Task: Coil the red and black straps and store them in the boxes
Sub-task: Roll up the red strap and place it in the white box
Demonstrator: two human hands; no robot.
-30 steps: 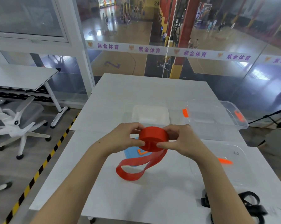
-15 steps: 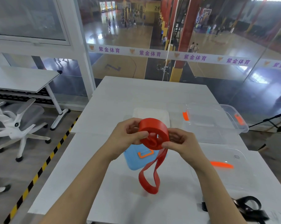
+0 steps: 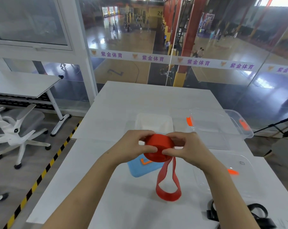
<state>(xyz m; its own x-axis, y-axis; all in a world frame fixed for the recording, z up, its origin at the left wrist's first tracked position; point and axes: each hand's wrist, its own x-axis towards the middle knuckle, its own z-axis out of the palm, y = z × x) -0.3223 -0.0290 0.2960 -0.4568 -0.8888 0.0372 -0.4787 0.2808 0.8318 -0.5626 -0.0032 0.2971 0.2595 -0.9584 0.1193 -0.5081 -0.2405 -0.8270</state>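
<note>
The red strap (image 3: pixel 159 148) is mostly wound into a thick coil held above the table. My left hand (image 3: pixel 133 148) grips the coil from the left and my right hand (image 3: pixel 188 148) from the right, thumbs pressed on its front. A short loose loop of the strap hangs down, its end touching the table. The black strap (image 3: pixel 255 215) lies uncoiled at the near right edge, partly hidden by my right forearm. A small white box (image 3: pixel 154 123) sits just beyond my hands. A larger clear box (image 3: pixel 222 126) with orange latches stands to its right.
A blue lid (image 3: pixel 140 169) with an orange latch lies under the coil. A clear lid (image 3: pixel 239 172) with an orange tab lies at the right. The white table (image 3: pixel 140 100) ends at a glass wall. A white office chair (image 3: pixel 15 133) stands on the left floor.
The coil has been rolled further and tipped flatter between my hands. The hanging loop has grown shorter and swung from the left to below right of the coil.
</note>
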